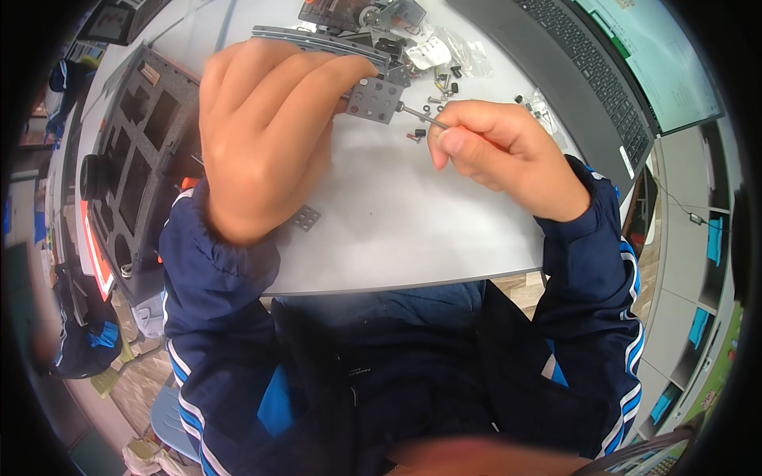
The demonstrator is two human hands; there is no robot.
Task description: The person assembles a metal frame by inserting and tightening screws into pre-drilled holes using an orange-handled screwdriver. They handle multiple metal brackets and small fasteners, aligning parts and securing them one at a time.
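My left hand (266, 119) is closed round a grey metal assembly, with a long slotted beam (278, 33) showing above its knuckles. A square perforated plate (373, 100) sticks out past the fingertips, at the assembly's right end. In my right hand (500, 151) is a screwdriver with a thin steel shaft (422, 115); its red-orange handle shows only in part between the fingers. The shaft's tip meets a screw at the plate's right edge. My left fingers hide most of the assembly's middle.
Screws, black spacers (421, 133) and clear plastic bags (468, 55) lie beyond my hands. A laptop (587, 71) stands at the right. At the left is a foam-lined case (143, 151). A small perforated plate (305, 217) lies by my left wrist, and a mechanical assembly (349, 14) stands at the back.
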